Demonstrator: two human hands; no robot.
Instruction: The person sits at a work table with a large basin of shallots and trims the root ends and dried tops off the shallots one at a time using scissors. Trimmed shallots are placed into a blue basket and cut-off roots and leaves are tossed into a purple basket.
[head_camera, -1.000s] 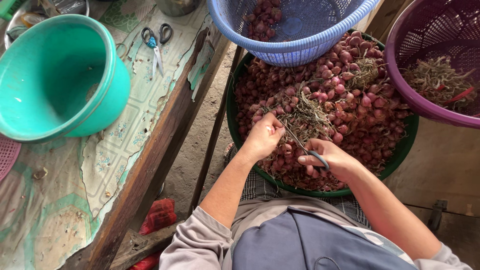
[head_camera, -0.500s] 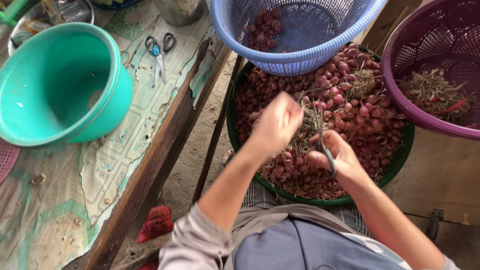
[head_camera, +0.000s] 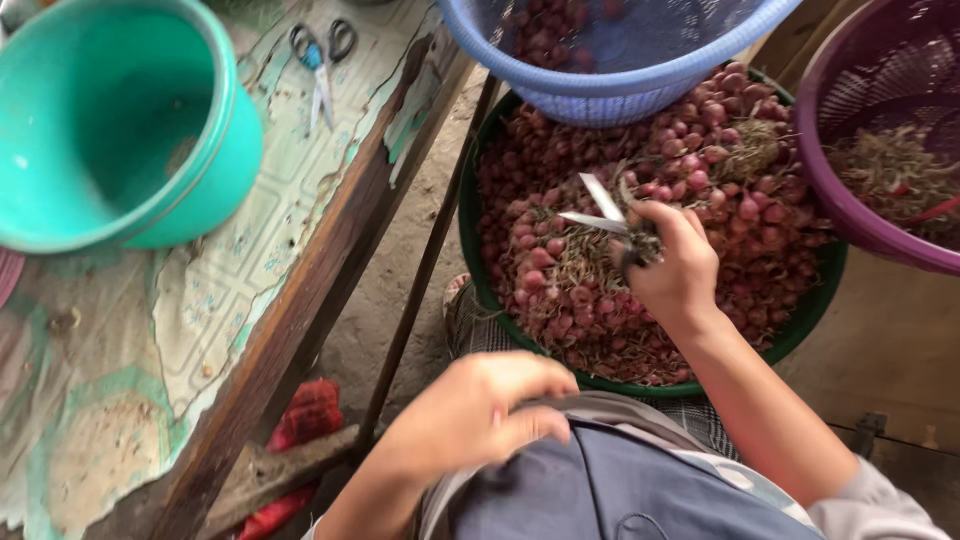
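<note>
Worn patterned covering lines the table (head_camera: 230, 330), with bare ground beside it. Over the green basin (head_camera: 815, 315) of small red shallots (head_camera: 560, 250), the right hand (head_camera: 675, 265) is closed round the handles of a pair of scissors (head_camera: 600, 210), whose blades stand parted just beyond the knuckles. Nearer the body, the left hand (head_camera: 480, 415) is curled loosely at the lap; whether it holds anything cannot be told. Beyond the scissors sits a blue basket (head_camera: 610, 75).
</note>
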